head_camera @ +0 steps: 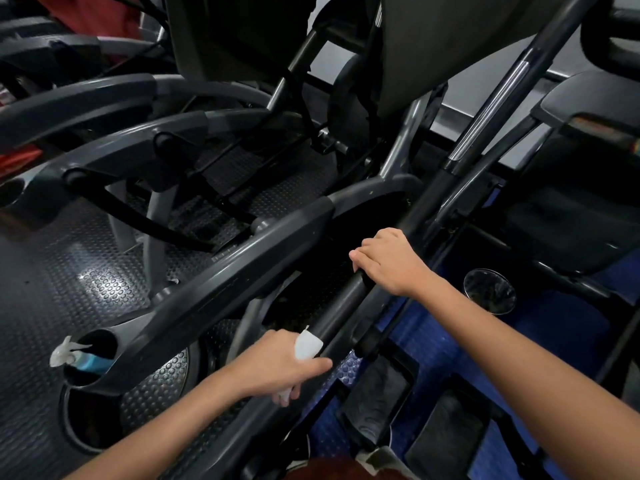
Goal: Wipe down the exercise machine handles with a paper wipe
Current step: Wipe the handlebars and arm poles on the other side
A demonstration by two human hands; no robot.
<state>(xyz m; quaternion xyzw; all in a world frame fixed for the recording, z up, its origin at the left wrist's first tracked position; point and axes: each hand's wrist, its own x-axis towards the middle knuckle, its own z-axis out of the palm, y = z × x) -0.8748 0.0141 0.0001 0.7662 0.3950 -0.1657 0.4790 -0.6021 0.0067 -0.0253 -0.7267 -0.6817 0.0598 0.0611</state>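
Observation:
A long black machine handle runs diagonally from the lower middle up to the top right, with a chrome section higher up. My left hand grips its lower end with a white paper wipe wrapped around the bar under my fingers. My right hand is closed around the same handle further up, with nothing else in it.
A spray bottle with a white trigger and blue body sits in a cup holder at lower left. Grey curved side rails cross the middle. Black pedals lie below on blue matting; a second cup holder is at right.

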